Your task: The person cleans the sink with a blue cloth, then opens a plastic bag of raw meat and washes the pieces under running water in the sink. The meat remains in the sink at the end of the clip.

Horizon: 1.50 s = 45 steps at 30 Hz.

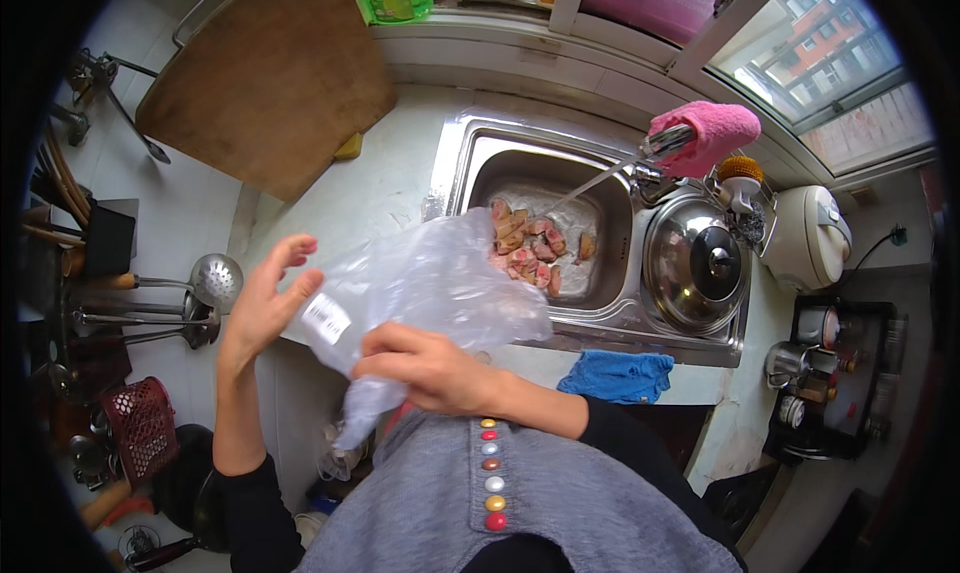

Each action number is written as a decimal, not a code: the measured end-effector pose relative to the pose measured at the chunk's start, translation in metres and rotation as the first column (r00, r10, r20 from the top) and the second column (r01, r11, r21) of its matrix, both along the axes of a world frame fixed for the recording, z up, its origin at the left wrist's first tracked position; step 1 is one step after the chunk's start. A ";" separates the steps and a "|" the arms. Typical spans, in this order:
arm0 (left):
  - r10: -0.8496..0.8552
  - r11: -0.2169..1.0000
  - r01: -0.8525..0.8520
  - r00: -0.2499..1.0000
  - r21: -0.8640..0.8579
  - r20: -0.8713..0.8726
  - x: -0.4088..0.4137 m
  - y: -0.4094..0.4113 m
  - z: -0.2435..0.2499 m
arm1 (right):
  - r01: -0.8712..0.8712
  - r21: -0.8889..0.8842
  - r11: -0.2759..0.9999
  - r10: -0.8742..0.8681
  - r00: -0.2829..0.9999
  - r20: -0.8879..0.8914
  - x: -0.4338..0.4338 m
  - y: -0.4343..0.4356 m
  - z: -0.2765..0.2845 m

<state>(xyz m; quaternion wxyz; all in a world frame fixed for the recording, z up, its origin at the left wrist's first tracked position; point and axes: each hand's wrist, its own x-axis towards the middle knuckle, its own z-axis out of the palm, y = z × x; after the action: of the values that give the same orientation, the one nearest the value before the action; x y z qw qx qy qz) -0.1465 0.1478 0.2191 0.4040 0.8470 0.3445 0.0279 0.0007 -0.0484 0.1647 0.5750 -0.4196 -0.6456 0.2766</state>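
My right hand [431,366] grips a clear plastic bag [420,265] by its gathered end, close to my body. The bag bears a white printed label and spreads over the counter and the sink's near left rim. My left hand [270,295] is raised at the bag's left edge, holding nothing, thumb and fingers apart. In the steel sink basin [611,258] lie several chunks of raw meat [536,246], some partly hidden by the bag. From the faucet [667,141], wrapped in a pink cloth [720,134], a thin stream of water runs onto the meat.
A large steel lid [697,265] covers the sink's right side. A blue cloth [616,376] lies at the counter's front edge. A wooden board [270,77] leans at the back left, by a yellow sponge [349,147]. Ladles and a skimmer [216,279] hang left; a rice cooker [806,235] stands right.
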 end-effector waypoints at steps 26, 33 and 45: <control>-0.106 0.910 0.256 0.904 0.325 -0.415 -0.011 -0.025 -0.119 | 0.614 -0.691 0.382 -0.454 0.776 0.438 0.170 -0.138 -0.212; -0.033 0.943 -0.015 0.990 0.333 0.137 0.039 -0.078 -0.132 | 0.506 -0.619 0.601 -0.318 0.862 0.396 0.185 -0.094 -0.261; 0.015 0.968 -0.040 0.994 0.248 0.104 0.049 -0.137 -0.152 | 0.664 -0.448 0.599 0.046 0.529 0.847 0.187 0.000 -0.326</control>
<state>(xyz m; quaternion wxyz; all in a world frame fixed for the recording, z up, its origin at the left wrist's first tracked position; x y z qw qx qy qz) -0.0976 0.0107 0.0674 0.3105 0.8837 0.3291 0.1196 0.1877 -0.0483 -0.1617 0.0476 -0.8075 -0.5616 0.1741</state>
